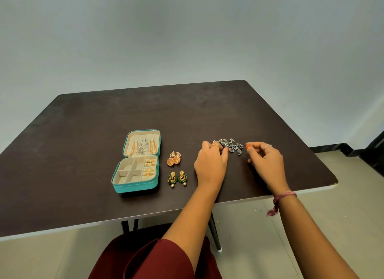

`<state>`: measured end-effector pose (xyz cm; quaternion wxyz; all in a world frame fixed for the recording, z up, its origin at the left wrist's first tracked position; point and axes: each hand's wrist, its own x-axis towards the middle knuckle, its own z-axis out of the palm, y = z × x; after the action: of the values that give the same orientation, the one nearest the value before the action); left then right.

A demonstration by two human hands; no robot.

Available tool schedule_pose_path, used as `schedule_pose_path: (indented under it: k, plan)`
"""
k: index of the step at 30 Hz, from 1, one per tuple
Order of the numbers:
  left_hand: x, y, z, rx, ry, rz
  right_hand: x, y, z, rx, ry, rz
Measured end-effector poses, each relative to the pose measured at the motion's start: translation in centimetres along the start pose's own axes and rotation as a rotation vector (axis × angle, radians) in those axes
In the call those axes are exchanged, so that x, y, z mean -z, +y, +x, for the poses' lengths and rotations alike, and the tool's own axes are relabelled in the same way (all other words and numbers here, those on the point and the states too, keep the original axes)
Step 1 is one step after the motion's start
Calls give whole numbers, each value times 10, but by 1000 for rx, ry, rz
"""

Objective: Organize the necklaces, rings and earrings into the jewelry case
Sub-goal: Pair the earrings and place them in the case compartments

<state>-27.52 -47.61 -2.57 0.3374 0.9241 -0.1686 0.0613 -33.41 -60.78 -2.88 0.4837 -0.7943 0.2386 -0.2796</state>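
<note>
Both hands at the silver jewelry on the desk [83, 145]

Left hand [211, 162] pinches the silver jewelry [230, 145]; right hand [265, 160], curled, grip unclear. The pile runs 9-to-3; open case [136, 161] lies at 9.

Dark brown table [87, 137], rounded corners. On it lay an open teal jewelry case [136, 186] at left; gold earrings [174, 158] beside it; green-and-gold earrings [177, 178] nearer; a silver cluster [233, 145], possibly earrings, at right.
</note>
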Motion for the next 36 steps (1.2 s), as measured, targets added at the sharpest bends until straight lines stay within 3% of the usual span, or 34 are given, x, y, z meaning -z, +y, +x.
schedule_pose_path:
  k: [7,11,18,22,27,32,36]
  plan:
    - [8,-4,0,131,138,-355,-2,-10,10,149,-61,-163]
    - [6,-5,4,168,158,-492,-10,-18,23,400,-291,-465]
    - [5,-9,7,201,178,-561,-21,-40,50,596,-557,-978]
    - [6,-9,7,209,181,-561,-25,-50,60,689,-607,-1123]
    - [5,-10,7,214,175,-600,-23,-50,64,677,-593,-1126]
    - [5,-11,7,182,175,-673,-19,-47,64,609,-562,-999]
    - [5,-13,8,174,187,-710,-11,-44,65,541,-439,-781]
